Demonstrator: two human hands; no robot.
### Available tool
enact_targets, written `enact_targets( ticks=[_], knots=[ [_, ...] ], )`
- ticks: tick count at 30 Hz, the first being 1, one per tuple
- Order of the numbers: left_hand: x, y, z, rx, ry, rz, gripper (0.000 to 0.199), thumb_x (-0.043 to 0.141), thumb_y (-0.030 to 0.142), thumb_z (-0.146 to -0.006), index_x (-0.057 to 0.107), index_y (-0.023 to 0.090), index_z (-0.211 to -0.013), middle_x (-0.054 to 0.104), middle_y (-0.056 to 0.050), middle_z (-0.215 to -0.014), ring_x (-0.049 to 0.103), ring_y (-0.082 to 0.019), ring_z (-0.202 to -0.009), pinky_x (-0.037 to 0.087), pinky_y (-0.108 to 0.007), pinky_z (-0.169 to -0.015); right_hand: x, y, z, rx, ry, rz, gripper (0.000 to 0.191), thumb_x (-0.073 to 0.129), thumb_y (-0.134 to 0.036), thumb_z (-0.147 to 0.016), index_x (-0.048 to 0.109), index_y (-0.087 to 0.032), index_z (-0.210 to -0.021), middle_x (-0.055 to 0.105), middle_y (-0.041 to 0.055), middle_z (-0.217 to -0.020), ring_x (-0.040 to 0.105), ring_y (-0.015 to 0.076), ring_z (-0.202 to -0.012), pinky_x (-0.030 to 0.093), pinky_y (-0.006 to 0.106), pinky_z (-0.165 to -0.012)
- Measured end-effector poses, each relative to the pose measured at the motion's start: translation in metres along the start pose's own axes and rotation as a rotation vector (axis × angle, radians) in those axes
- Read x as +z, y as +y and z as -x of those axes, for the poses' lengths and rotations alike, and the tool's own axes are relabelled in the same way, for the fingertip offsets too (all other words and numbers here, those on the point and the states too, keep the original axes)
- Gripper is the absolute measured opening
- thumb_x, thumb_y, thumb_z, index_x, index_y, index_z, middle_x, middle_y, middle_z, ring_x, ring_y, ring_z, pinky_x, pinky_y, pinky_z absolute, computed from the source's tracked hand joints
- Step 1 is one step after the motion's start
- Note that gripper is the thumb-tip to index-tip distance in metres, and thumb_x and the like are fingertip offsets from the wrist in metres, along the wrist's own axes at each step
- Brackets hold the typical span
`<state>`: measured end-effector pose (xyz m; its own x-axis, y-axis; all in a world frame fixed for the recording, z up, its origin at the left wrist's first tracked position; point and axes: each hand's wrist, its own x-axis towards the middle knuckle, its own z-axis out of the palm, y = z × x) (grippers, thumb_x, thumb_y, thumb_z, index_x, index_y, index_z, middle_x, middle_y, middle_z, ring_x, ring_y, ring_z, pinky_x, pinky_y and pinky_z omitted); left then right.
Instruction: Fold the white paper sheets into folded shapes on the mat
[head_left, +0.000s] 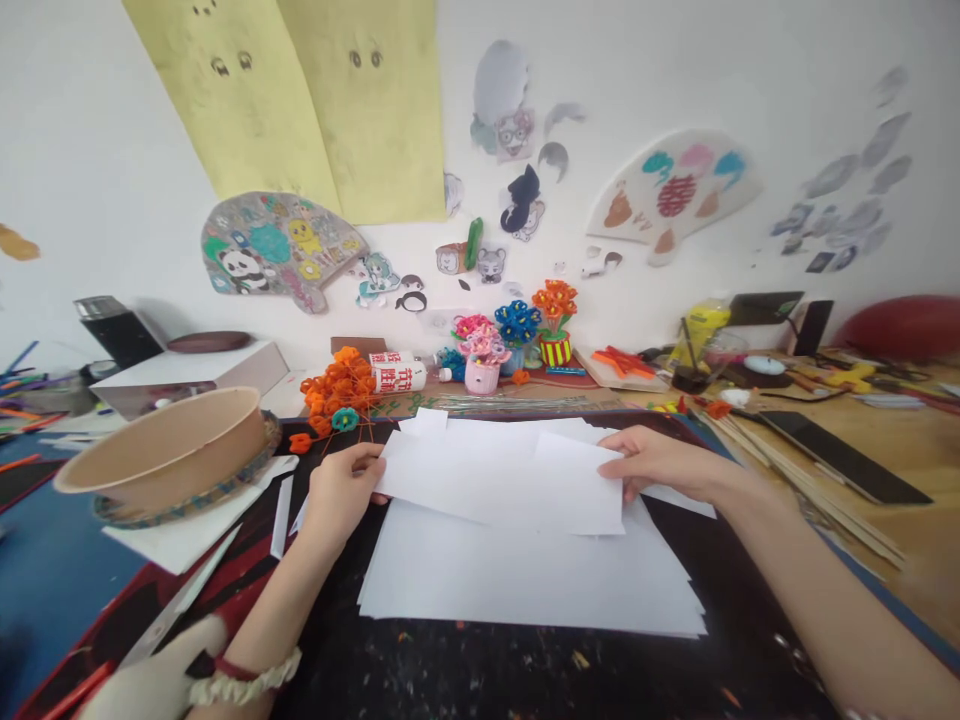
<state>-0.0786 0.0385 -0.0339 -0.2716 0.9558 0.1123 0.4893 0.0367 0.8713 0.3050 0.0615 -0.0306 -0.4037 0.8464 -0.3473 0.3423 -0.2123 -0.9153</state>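
My left hand point(346, 482) pinches the left end of a smaller white sheet of paper point(457, 482), with thumb and fingers closed on its edge. At the other side, my right hand point(646, 462) grips the right end of a white paper piece point(577, 478) that overlaps the left one. Both pieces are over a stack of larger white paper point(525, 580), whose sheets lie slightly out of line on the dark mat point(480, 670). A small white paper slip point(433, 422) sits at the stack's far edge. Some fingertips are hidden behind the paper.
A tan round bowl point(165, 445) and scissors point(176, 605) are on the left. Orange craft flowers point(341, 385), a white bottle point(397, 372) and small flower pots point(482, 375) stand along the back. To the right lie a dark phone-like slab point(847, 457) and thin wooden sticks point(810, 490).
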Motion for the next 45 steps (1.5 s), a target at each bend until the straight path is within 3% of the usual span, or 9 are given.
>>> enact_targets(
  ticks=[6, 20, 33, 45],
  knots=[
    [0.001, -0.004, -0.004, -0.019, -0.054, -0.069, 0.024, 0.06, 0.033, -0.065, 0.073, 0.022, -0.083, 0.07, 0.0, -0.062, 0.061, -0.018, -0.044, 0.05, -0.026, -0.048, -0.001, -0.001, -0.001, 0.063, -0.012, 0.001, 0.017, 0.07, -0.023, -0.066, 0.073, -0.014, -0.079, 0.072, 0.0069, -0.075, 0.067, 0.02, -0.069, 0.054, 0.025, -0.057],
    [0.003, 0.0, -0.003, -0.105, -0.048, -0.03, 0.028, 0.064, 0.038, -0.061, 0.072, 0.019, -0.08, 0.072, -0.004, -0.07, 0.063, -0.021, -0.05, 0.054, -0.03, -0.049, -0.002, -0.003, -0.001, 0.089, -0.024, -0.022, 0.013, 0.067, -0.018, -0.064, 0.073, -0.015, -0.075, 0.071, 0.0059, -0.071, 0.066, 0.02, -0.065, 0.052, 0.025, -0.055],
    [0.001, 0.004, 0.0, -0.183, -0.06, -0.134, 0.03, 0.058, 0.034, -0.067, 0.069, 0.018, -0.09, 0.072, -0.004, -0.086, 0.066, -0.02, -0.058, 0.057, -0.031, -0.056, 0.006, -0.014, 0.004, 0.12, 0.02, 0.008, 0.022, 0.061, -0.014, -0.061, 0.071, -0.011, -0.08, 0.071, 0.0047, -0.071, 0.067, 0.0181, -0.067, 0.053, 0.022, -0.056],
    [0.001, 0.003, 0.0, -0.173, -0.076, -0.151, 0.031, 0.057, 0.037, -0.068, 0.068, 0.018, -0.09, 0.072, -0.004, -0.086, 0.065, -0.02, -0.058, 0.056, -0.032, -0.058, 0.005, -0.012, 0.003, 0.108, 0.013, 0.033, 0.023, 0.059, -0.015, -0.063, 0.07, -0.01, -0.083, 0.071, 0.0056, -0.073, 0.068, 0.0182, -0.067, 0.054, 0.023, -0.057]
  ],
)
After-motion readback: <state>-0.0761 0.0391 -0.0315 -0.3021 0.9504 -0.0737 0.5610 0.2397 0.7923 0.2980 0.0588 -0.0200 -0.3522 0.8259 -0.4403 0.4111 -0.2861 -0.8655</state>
